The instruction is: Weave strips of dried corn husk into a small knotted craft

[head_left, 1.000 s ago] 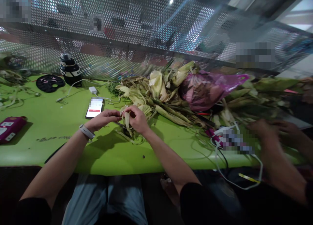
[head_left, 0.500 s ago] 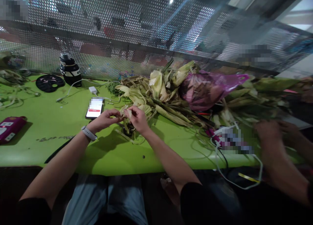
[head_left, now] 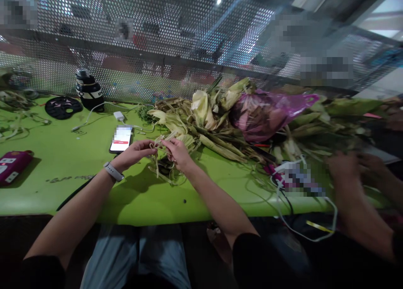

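My left hand [head_left: 135,152] and my right hand [head_left: 179,152] meet over the green table [head_left: 69,175], both pinched on thin strips of dried corn husk [head_left: 158,148]. More husk strips [head_left: 166,173] lie in a loose tangle under my hands. A grey watch sits on my left wrist. Just behind my hands rises a big pile of corn husks [head_left: 201,121].
A phone [head_left: 121,139] with a lit screen lies left of my hands, on a white charger cable [head_left: 94,115]. A pink plastic bag [head_left: 267,113] tops the pile. Another person's hands [head_left: 349,171] work at the right. A black bottle [head_left: 88,89], a black disc [head_left: 62,106] and a pink case [head_left: 12,165] lie left.
My hands have shifted slightly along the husk strip, drawing it thinner between my fingers. The other person's hands at the right keep moving.
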Demonstrator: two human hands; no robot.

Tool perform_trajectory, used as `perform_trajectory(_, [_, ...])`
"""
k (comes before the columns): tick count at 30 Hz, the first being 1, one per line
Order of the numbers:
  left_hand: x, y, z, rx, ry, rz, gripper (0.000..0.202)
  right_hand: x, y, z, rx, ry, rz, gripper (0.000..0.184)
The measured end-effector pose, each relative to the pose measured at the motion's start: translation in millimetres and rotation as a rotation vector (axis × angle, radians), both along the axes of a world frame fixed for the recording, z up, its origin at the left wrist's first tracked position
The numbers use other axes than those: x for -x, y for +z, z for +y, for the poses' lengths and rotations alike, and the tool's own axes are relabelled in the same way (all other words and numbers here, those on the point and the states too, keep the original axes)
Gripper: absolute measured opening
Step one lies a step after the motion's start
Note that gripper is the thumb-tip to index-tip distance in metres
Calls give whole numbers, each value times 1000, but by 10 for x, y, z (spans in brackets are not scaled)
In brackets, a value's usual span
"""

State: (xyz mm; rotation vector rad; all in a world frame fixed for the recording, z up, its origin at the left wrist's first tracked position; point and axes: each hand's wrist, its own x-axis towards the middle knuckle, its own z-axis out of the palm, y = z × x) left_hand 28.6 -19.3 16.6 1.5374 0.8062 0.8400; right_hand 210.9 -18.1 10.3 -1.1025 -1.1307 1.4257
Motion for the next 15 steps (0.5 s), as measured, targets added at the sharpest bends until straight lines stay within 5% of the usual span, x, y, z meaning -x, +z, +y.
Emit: perform_trajectory(15, [-51,-12,-2,-47,182,-4,34,-22,-2,29,-27,0,-1,35])
